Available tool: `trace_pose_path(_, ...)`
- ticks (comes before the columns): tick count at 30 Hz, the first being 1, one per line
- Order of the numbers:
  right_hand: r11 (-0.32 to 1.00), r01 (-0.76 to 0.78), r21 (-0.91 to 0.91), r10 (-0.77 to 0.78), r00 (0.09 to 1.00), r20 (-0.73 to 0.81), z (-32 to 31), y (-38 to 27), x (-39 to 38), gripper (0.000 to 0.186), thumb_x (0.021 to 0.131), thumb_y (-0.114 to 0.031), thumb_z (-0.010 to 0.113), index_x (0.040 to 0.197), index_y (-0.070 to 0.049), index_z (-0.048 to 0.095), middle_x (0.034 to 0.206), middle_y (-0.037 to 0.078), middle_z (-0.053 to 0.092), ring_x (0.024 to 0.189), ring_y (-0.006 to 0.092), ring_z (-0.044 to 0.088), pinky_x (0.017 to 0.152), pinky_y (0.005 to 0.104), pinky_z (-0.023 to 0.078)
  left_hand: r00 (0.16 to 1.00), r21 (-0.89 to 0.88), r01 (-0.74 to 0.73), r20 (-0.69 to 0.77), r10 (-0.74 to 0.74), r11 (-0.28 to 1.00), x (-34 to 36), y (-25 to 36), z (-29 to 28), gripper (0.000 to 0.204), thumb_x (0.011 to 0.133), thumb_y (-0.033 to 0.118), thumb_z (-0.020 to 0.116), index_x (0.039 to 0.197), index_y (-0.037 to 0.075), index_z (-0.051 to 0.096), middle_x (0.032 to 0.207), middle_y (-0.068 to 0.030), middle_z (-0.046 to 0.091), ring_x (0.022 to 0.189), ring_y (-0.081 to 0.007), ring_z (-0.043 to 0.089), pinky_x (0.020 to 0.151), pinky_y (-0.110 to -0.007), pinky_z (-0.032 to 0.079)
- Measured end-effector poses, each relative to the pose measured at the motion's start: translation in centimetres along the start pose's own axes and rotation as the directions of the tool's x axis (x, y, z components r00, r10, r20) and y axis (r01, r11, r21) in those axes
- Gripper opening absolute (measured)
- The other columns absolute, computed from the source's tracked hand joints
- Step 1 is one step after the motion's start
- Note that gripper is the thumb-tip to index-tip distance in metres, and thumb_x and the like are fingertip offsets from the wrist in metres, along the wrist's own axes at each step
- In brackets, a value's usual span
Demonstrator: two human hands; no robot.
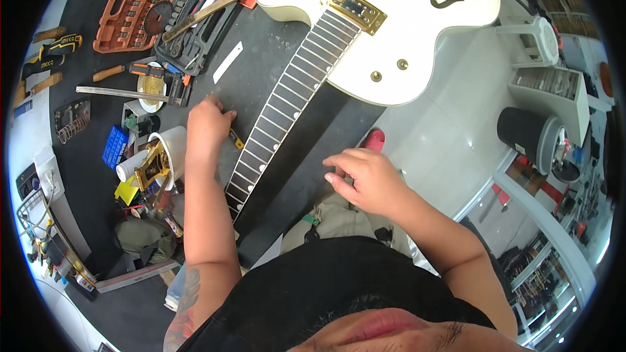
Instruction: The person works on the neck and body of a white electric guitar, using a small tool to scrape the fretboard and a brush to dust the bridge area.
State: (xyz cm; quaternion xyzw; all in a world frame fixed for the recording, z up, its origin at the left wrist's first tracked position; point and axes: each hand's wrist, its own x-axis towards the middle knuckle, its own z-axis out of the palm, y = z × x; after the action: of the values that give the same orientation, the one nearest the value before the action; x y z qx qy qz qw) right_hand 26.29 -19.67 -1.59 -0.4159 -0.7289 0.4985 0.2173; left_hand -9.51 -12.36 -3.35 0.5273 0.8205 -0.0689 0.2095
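A cream-white electric guitar (385,45) with gold hardware and an f-hole lies across the dark bench. Its fretted neck (283,107) slants down toward me and carries no strings. My left hand (210,124) is over the bench just left of the neck. Its fingers bend downward with the thumb apart, and I see nothing in them. Beyond its fingertips lies a flat white strip (227,62); a small yellow and black tool (235,139) lies between my wrist and the neck. Right of the neck, my right hand (362,177) hovers above my lap, fingers apart, holding nothing.
An open orange socket case (120,13) lies at the far left, with a wooden-handled tool (205,14) across it. A white tub (175,146) with gold hardware, a blue rack (115,146) and a clamp (130,94) crowd the left side. A black bin (528,137) stands right.
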Motion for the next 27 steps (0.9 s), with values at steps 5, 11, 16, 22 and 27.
trace_pose_path(5,0.995,-0.098,0.034,0.097,0.995,0.011,-1.1,0.7,-1.1,0.021,0.101,-0.016,0.081,0.119,-0.004,0.08,0.096,0.009,0.077,0.083,0.0298,0.074,0.075,0.0439,0.059,0.998,-0.005,0.029,0.05,-0.029,1.0,-0.4,-1.2,-0.2,0.031,0.088,0.015,0.092,0.104,0.0,0.071,0.101,-0.0258,0.08,0.101,-0.0467,0.078,0.087,-0.053,0.061)
trace_pose_path(11,0.997,-0.067,0.032,0.065,0.996,0.059,-3.4,0.7,-2.3,0.022,0.101,-0.014,0.08,0.121,-0.004,0.079,0.095,0.009,0.076,0.082,0.0275,0.074,0.074,0.0417,0.059,0.886,-0.344,-0.274,-0.453,0.096,0.898,-4.1,4.3,-4.7,0.028,0.098,0.003,0.083,0.112,0.001,0.059,0.088,-0.0129,0.068,0.074,-0.0248,0.067,0.073,-0.039,0.057)
trace_pose_path(16,0.974,-0.05,0.22,0.055,0.998,-0.02,-6.0,0.1,-2.1,0.026,0.103,-0.007,0.078,0.129,-0.002,0.078,0.095,0.007,0.073,0.08,0.0188,0.07,0.071,0.0349,0.056,0.629,-0.172,-0.678,-0.639,0.443,0.715,-8.1,12.0,-5.1,0.026,0.096,-0.007,0.078,0.109,0.002,0.057,0.103,-0.0114,0.068,0.084,-0.021,0.063,0.08,-0.034,0.055)
trace_pose_path(22,0.962,0.041,0.268,0.032,0.965,-0.262,-8.4,-1.4,-2.3,0.037,0.1,-0.011,0.08,0.135,-0.003,0.073,0.105,0.01,0.071,0.086,0.0222,0.075,0.081,0.037,0.062,0.589,-0.229,-0.701,-0.719,0.368,0.676,-10.5,14.3,-4.7,0.032,0.095,-0.013,0.077,0.111,0.004,0.055,0.108,-0.0112,0.068,0.091,-0.0214,0.063,0.089,-0.035,0.055)
trace_pose_path(27,0.983,0.128,0.129,-0.078,0.938,-0.339,-10.8,-1.1,-2.6,0.041,0.1,-0.014,0.082,0.138,-0.003,0.07,0.116,0.012,0.072,0.094,0.0248,0.075,0.086,0.0384,0.062,0.866,-0.955,-0.288,-0.231,0.443,0.066,-15.0,19.4,-0.1,0.047,0.099,-0.019,0.072,0.124,0.01,0.045,0.131,-0.0168,0.066,0.11,-0.0173,0.067,0.096,-0.031,0.058)
